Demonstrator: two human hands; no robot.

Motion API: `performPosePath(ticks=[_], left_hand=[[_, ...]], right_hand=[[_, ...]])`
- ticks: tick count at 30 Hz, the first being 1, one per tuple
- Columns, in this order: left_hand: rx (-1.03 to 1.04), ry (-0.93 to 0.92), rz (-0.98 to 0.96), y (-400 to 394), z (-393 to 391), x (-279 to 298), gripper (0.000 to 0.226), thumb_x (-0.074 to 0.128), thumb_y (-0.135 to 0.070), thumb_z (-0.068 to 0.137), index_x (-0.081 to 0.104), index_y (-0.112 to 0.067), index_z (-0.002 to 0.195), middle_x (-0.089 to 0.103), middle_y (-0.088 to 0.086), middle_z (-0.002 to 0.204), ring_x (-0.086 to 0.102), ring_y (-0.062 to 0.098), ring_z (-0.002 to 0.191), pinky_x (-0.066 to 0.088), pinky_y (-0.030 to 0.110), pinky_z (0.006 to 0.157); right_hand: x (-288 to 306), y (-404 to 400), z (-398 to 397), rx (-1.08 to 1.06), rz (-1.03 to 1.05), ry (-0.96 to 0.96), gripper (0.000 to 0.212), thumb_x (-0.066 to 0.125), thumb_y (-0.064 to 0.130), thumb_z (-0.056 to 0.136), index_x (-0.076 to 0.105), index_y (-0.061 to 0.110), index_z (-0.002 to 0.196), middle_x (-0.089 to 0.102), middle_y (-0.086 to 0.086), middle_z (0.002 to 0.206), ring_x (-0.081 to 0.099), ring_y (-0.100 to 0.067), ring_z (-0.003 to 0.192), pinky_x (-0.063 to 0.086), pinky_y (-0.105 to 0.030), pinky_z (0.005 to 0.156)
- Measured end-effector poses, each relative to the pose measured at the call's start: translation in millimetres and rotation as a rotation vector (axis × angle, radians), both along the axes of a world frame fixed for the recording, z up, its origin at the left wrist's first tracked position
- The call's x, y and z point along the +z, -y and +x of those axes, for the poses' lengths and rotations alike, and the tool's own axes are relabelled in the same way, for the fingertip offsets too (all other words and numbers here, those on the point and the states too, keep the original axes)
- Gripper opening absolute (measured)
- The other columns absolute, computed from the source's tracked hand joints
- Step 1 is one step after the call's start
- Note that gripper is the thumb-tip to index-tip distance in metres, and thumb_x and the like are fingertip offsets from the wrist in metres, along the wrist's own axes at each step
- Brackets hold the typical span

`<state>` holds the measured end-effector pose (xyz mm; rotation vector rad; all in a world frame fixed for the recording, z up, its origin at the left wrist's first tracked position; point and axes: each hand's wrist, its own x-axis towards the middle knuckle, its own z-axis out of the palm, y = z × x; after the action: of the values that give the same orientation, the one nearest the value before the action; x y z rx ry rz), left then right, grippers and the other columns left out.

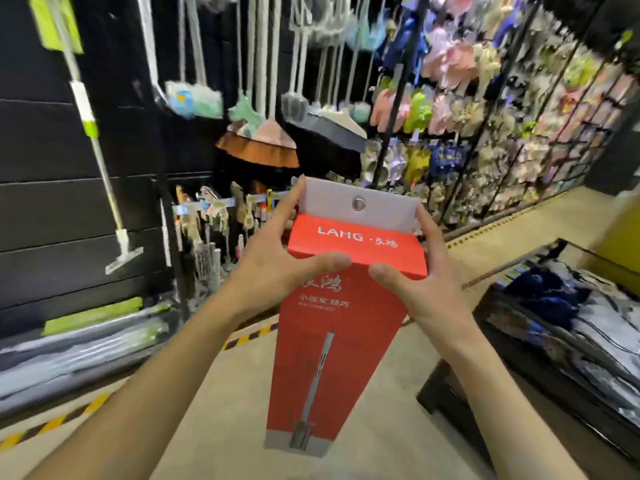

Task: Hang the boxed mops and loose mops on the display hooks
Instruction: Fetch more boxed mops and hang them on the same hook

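Note:
A tall red mop box (332,341) hangs upright in front of me, held by its top end. Its white flap (356,202) with a metal eyelet stands up at the back. My left hand (277,261) grips the top left corner, thumb across the red lid and fingers behind the flap. My right hand (415,275) grips the top right corner the same way. Loose mops (194,98) and brooms (263,143) hang on the black display wall ahead. A green-handled flat mop (100,161) hangs at the left.
Packaged mops (86,337) lie stacked low at the left behind a yellow-black floor stripe. A wire rack of slippers (485,116) fills the right wall. A dark bin of folded goods (571,341) stands at the right. Beige floor lies below the box.

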<state>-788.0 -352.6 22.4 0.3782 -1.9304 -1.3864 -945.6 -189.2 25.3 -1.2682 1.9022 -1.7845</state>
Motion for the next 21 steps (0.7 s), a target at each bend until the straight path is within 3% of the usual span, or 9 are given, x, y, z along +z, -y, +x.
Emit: performPosePath(ticks=[2,5,11,16,21], left_hand=[[0.098,0.007,-0.008,28,29,3,0.119,0.093,-0.061,0.064,0.021,-0.061,0.158,0.066,-0.018,0.131,0.07,0.003,0.115,0.061,0.044,0.097],[0.264,-0.014,-0.009,67,70,4,0.117,0.091,-0.061,0.059,0.026,-0.06,0.157,0.07,-0.012,0.127,0.072,0.009,0.113,0.063,0.045,0.094],[0.587,-0.013,-0.042,139,134,15,0.111,0.089,-0.066,0.057,0.032,-0.063,0.152,0.073,-0.012,0.119,0.075,0.009,0.107,0.065,0.042,0.089],[0.818,0.008,-0.076,190,188,25,0.111,0.088,-0.065,0.057,0.033,-0.061,0.153,0.074,-0.005,0.115,0.077,0.014,0.102,0.065,0.044,0.089],[1.051,0.004,-0.116,223,247,35,0.112,0.088,-0.063,0.058,0.034,-0.056,0.156,0.076,-0.005,0.112,0.076,0.013,0.101,0.064,0.041,0.09]], right_hand=[[3,43,12,0.103,-0.009,0.001,0.119,0.095,0.051,0.061,0.027,0.045,0.159,0.059,0.011,0.139,0.067,0.002,0.113,0.06,-0.021,0.085],[7,109,33,0.273,-0.026,0.026,0.114,0.09,0.038,0.063,0.028,0.042,0.159,0.062,0.009,0.135,0.069,0.003,0.108,0.059,-0.017,0.074],[14,239,75,0.579,-0.081,0.041,0.108,0.085,0.034,0.064,0.031,0.041,0.158,0.064,0.009,0.129,0.069,0.001,0.108,0.059,-0.018,0.074],[16,339,114,0.83,-0.098,0.061,0.103,0.085,0.028,0.065,0.031,0.053,0.149,0.065,0.009,0.123,0.071,-0.001,0.106,0.06,-0.02,0.074],[20,424,184,1.02,-0.183,0.07,0.105,0.09,0.025,0.073,0.03,0.039,0.158,0.062,-0.001,0.136,0.068,-0.004,0.114,0.057,-0.017,0.081]])
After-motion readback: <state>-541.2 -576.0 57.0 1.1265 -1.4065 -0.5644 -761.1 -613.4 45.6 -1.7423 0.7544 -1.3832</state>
